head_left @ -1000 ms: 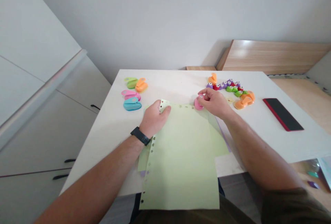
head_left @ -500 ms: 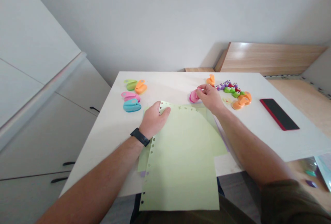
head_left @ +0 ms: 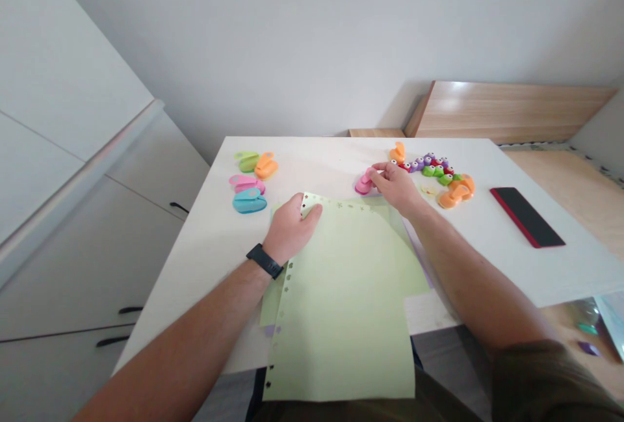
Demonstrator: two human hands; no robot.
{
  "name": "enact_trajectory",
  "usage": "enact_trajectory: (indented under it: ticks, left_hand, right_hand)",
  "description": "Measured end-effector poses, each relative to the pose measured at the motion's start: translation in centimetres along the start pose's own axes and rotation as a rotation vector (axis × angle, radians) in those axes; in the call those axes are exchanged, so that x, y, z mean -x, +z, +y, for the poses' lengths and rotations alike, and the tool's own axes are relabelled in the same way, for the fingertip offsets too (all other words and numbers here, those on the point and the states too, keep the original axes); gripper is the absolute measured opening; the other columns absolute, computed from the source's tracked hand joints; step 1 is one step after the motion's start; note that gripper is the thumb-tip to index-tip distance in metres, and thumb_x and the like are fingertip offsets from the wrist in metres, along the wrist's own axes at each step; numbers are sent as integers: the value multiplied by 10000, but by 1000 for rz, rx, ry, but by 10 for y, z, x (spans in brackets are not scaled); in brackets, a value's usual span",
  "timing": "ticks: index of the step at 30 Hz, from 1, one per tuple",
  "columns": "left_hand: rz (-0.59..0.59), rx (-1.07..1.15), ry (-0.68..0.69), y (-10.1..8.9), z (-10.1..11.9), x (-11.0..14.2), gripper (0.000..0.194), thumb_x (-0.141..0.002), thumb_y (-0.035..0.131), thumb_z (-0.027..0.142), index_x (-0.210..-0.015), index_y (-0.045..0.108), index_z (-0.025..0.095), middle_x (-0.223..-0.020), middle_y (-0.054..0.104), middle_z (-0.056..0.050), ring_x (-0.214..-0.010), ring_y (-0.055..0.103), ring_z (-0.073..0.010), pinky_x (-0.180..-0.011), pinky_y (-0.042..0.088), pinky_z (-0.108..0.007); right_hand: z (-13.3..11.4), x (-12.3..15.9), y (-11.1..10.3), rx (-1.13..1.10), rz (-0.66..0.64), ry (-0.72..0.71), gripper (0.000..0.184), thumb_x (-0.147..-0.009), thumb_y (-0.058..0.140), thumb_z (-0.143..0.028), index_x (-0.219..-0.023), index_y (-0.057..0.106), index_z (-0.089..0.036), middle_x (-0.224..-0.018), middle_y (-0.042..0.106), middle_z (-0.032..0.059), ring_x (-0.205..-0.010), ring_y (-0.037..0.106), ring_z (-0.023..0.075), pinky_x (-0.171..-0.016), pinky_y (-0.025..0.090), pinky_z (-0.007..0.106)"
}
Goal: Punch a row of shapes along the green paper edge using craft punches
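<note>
A pale green paper sheet (head_left: 341, 292) lies on the white table (head_left: 219, 240), with small punched star shapes along its left and top edges. My left hand (head_left: 290, 227) rests on the sheet's top left corner, fingers curled and pressing it down. My right hand (head_left: 397, 186) is closed on a small pink paper punch (head_left: 363, 183), which sits on the table just beyond the sheet's top edge. More paper sheets lie under the green one, a lilac edge showing at the right.
Green, orange, pink and blue punches (head_left: 248, 181) sit at the left. A row of small purple, red and green punches (head_left: 433, 165) and an orange one (head_left: 454, 191) lie at the right. A dark phone (head_left: 526, 215) lies further right. White cabinets stand left of the table.
My right hand carried the pink punch away from the sheet's top right edge, back and slightly left, and now has it down on the table. My left hand stayed in place.
</note>
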State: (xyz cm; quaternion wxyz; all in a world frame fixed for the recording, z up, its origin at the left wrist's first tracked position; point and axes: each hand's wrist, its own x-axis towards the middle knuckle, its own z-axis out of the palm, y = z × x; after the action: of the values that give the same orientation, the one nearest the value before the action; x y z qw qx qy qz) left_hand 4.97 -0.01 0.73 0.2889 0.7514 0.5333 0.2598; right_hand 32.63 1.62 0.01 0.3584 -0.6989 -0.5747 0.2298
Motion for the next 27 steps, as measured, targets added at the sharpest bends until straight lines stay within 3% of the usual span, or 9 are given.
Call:
enact_trajectory:
  ticks: [7,11,15,21,27]
  left_hand:
    - [10,-8,5,0,-1,0,294,-912,489,482,-900,582,203,-800,666,-26,-716,581,-198,-634,368,-300]
    - [9,-7,-5,0,-2,0,295,-907,497,478,-912,587,197,-821,676,-29,-733,589,-198,-647,377,-294]
    - [-18,21,2,-1,-2,1,280,-890,513,460,-899,599,193,-804,678,-14,-705,581,-180,-628,377,-281]
    - [-67,69,17,-3,-1,3,213,-866,537,405,-804,579,206,-672,593,48,-633,541,-136,-573,346,-257]
    - [-69,103,-3,-2,0,3,171,-847,547,370,-837,610,212,-696,618,55,-644,551,-131,-585,361,-253]
  right_hand:
    - [-1,13,-15,26,108,-39,425,-850,587,-483,-1142,610,-175,-726,616,-1,-619,528,143,-565,379,266]
    - [-6,18,-24,60,104,-76,265,-852,582,-430,-934,635,-184,-739,632,3,-628,530,133,-569,373,265]
    - [-13,23,-32,159,28,-73,274,-862,564,-454,-792,614,-195,-681,612,-6,-597,505,128,-543,341,268]
    - [-20,31,-38,272,-154,-41,319,-881,534,-495,-828,646,-201,-734,659,10,-650,558,146,-570,350,277]
    - [-25,36,-41,335,-268,-45,359,-898,505,-541,-833,647,-218,-751,672,-4,-653,562,140,-575,349,275]
